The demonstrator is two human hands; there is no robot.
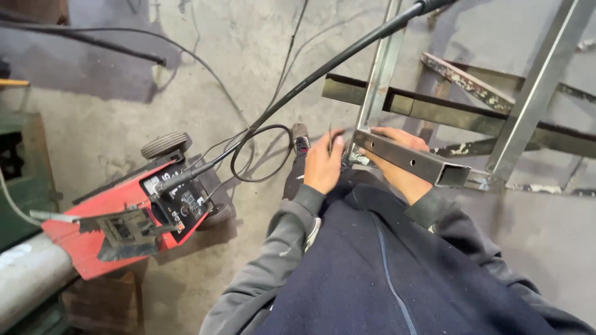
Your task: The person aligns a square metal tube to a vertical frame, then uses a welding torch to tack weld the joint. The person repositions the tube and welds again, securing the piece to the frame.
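Concrete floor (248, 74), grey and stained, fills most of the head view.

Steel frame (534, 93) at 1 to 3 o'clock: galvanised square uprights rising toward the top edge, dark flat bars crossing behind them, one paint-flecked bar tilted across at about 2 o'clock.

Red welding machine (118, 223) at 8 o'clock, on small grey wheels, tipped at an angle, with a black front panel carrying a dial. A black cable (323, 68) runs from that panel up to 12–1 o'clock, with a loop lying on the floor near centre.

Grey pipe (31, 273) at 8 o'clock, low at the left edge, beside a green cabinet (25, 180) at 9 o'clock.

Person's own body at 6 o'clock: dark apron, grey sleeves.

Square steel tube (413, 162) just right of centre, lying roughly level, open end pointing toward 4 o'clock, its far end meeting the foot of the nearest upright.

Right hand (397, 158) lies mostly behind and under this tube; fingers show above its top edge, wrist below it. It touches the tube, but whether it is gripping cannot be told.

Left hand (323, 164) at centre, just beside the tube's far end, fingers curled around a small dark object that is too hidden to identify.

Shoe tip (300, 138) with red marking, just above the left hand.
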